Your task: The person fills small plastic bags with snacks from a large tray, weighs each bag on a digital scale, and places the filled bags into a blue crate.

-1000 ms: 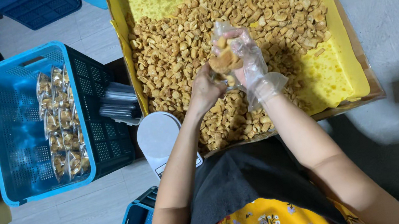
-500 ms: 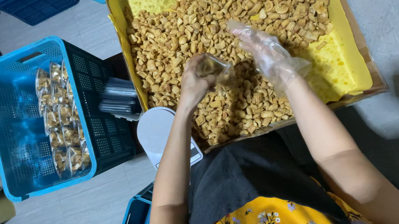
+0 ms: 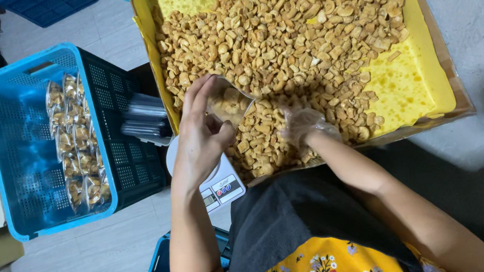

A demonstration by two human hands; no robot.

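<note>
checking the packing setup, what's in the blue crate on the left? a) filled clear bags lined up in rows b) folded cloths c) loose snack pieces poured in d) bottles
a: the blue crate holds filled clear bags of the same golden snack pieces, lined up in rows along its right side, while the loose pieces lie in the yellow-lined tray.

right hand (image 3: 302, 127) gloved, blurred, fingertips buried in the snack pieces (image 3: 279, 37) | scale (image 3: 213, 180) mostly hidden under left hand (image 3: 202, 138) | tray (image 3: 430, 49) top cut off by frame edge
</note>
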